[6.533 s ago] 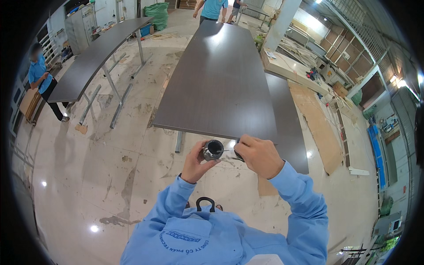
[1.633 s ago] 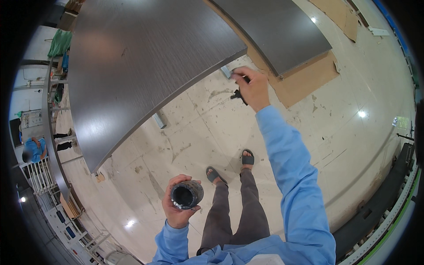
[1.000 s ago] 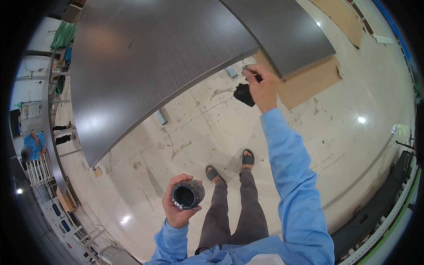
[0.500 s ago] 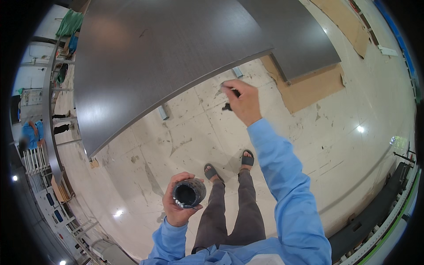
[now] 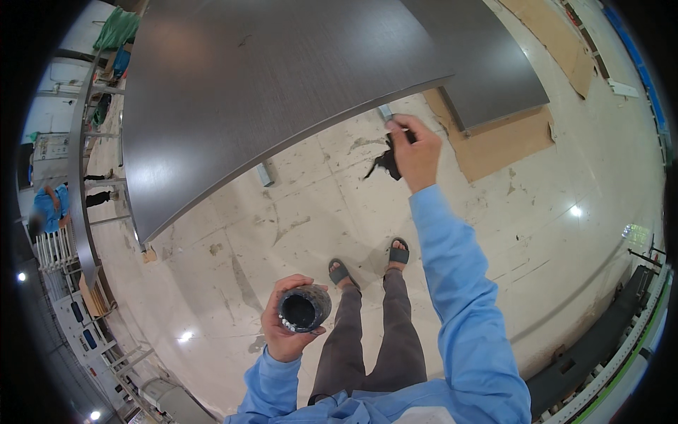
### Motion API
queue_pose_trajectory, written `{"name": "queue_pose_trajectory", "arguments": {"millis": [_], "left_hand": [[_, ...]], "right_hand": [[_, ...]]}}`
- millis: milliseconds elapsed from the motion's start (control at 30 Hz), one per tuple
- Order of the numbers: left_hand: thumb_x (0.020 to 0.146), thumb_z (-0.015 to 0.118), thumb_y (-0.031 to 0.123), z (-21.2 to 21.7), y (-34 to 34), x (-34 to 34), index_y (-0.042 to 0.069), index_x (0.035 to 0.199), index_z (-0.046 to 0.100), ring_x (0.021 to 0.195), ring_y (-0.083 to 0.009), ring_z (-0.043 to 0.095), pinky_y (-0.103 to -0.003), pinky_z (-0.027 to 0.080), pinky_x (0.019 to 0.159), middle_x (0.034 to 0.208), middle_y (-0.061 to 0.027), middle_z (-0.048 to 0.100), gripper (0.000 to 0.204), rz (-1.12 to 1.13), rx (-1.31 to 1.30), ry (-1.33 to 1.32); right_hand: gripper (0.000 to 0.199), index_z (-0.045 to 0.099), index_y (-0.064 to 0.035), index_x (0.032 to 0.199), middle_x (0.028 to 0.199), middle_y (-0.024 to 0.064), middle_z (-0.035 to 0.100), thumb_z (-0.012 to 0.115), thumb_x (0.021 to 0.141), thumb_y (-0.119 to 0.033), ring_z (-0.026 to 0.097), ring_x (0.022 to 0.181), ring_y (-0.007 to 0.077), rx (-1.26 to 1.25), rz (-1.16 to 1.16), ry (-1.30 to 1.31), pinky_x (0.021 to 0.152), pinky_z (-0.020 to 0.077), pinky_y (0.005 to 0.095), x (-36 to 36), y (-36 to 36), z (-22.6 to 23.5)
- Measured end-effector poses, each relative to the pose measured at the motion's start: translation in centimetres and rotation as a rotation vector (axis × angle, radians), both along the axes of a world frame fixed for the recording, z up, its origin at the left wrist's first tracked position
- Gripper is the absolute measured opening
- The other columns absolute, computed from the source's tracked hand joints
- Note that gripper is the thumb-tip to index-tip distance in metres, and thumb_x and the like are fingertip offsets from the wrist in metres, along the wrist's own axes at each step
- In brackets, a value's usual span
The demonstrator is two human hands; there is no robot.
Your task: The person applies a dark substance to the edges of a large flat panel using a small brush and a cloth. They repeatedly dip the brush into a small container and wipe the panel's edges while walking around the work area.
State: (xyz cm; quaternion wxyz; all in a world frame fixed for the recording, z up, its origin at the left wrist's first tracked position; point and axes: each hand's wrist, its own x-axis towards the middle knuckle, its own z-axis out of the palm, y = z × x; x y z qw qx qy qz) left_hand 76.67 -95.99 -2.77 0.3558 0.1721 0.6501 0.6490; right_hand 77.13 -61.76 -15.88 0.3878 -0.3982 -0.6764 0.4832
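Held upright in my left hand (image 5: pixel 277 331) is a round, dark-stained jar (image 5: pixel 322 309) with dark contents and pale specks along its rim. My fingers wrap its left side. Up and to the right, my right hand (image 5: pixel 418 159) is closed on a crumpled black rag (image 5: pixel 387 162), whose loose end dangles toward the floor. This hand is close to the curved near edge of a large dark grey panel (image 5: pixel 282 85); in this view it seems apart from the edge. The fingertips are partly hidden.
A second grey panel (image 5: pixel 494 78) lies partly under the first, over brown cardboard (image 5: pixel 480 159). Metal supports (image 5: pixel 264 174) show beneath the near edge. Another person in blue (image 5: pixel 53 208) is at the far left, by racks. Dark machinery (image 5: pixel 600 353) stands at the right.
My right hand has moved right and slightly away from me, and more of the black rag now shows hanging from it. The jar in my left hand has hardly moved.
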Motion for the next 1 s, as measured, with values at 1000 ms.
{"name": "queue_pose_trajectory", "arguments": {"millis": [1000], "left_hand": [[0.068, 0.098, 0.013, -1.5, -1.7, -0.2, -0.003, 0.136, 0.056, 0.120, -0.0341, 0.067, -0.042, 0.055, 0.104, 0.134, -0.0159, 0.056, 0.081, 0.039, -0.006, 0.040]], "right_hand": [[0.012, 0.074, -0.0002, 0.102, 0.093, 0.0140, 0.076, 0.073, 0.090, -0.003, 0.074, 0.080, 0.0246, 0.101, 0.123, 0.084, 0.075, 0.0561, 0.0322, -2.0, -3.1, -0.6]]}}
